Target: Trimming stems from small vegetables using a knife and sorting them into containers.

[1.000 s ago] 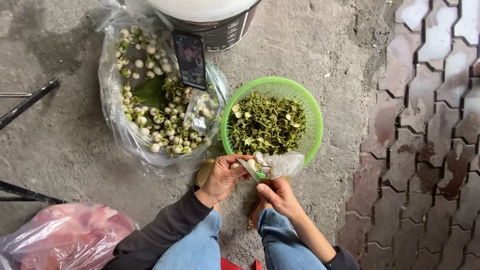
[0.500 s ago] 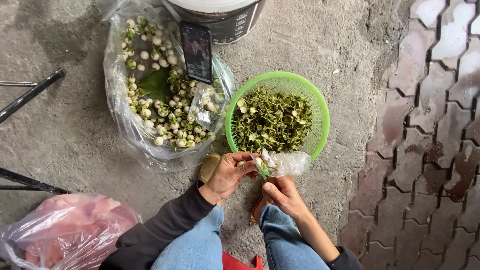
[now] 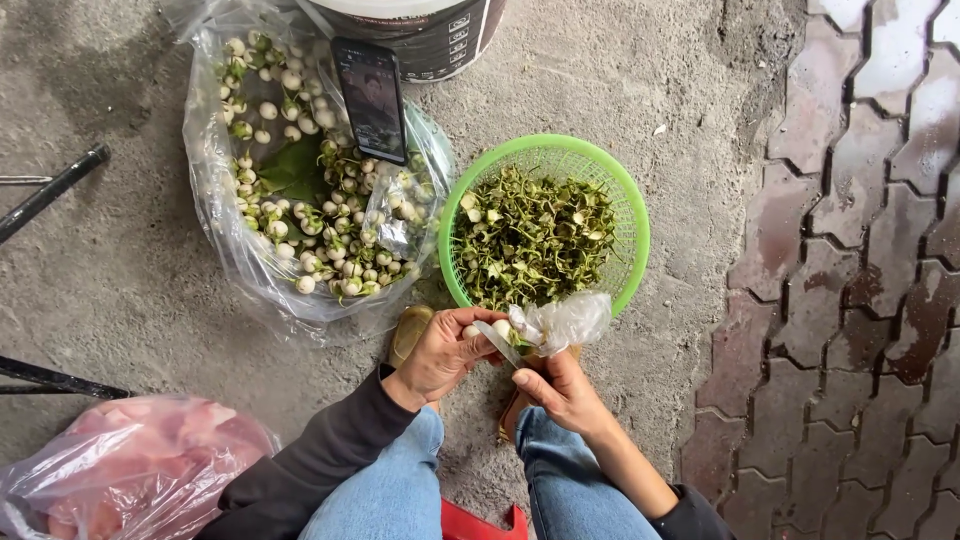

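White small round eggplant [image 3: 470, 331] is sitting in the left hand [image 3: 440, 355], fingers closed around it, just below the rim of the green basket [image 3: 632, 215]. Going left to right: pink plastic bag [image 3: 120, 470] is lying at bottom left, then the clear bag of small eggplants [image 3: 300, 230] w/ a phone [image 3: 371, 98] leaning at its far side, then the left hand, then the knife blade [image 3: 497, 343], then the right hand [image 3: 560, 390]. Right hand is closing on the knife, grip wrapped in a clear plastic bag [image 3: 562, 320]. Blade is lying slanted, its tip pointing up-left toward the eggplant, touching it or nearly; cannot tell exactly. So the eggplant is lying left of the blade, and the left hand is the nearer one to the clear bag, the right nearer to the basket of green trimmings [image 3: 535, 240].
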